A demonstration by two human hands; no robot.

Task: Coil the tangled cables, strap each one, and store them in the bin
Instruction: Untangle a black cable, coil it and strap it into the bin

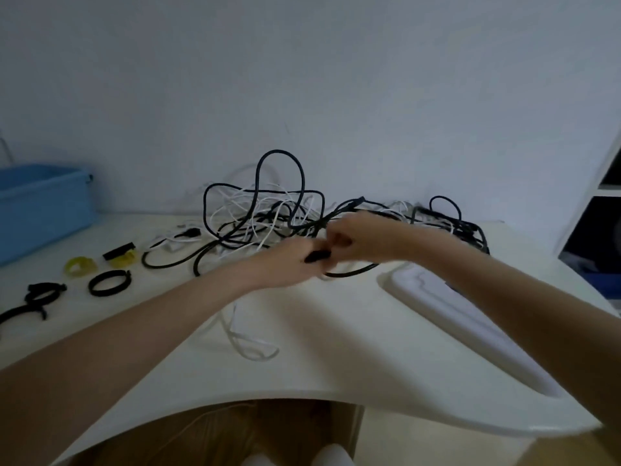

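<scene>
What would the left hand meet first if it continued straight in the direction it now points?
Probably the right hand: the left hand, gripping a black cable end, points right and away, and the two already nearly touch. Depth is unclear.

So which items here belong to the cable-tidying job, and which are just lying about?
Job:
tangled cables
black cable, held by left hand and right hand
straps
blue bin

Lying about:
white tray
shelf unit

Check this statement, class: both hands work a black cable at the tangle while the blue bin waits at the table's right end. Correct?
Not quite. In the head view the blue bin stands at the table's left end. The left hand and right hand do work a black cable at the tangle.
</scene>
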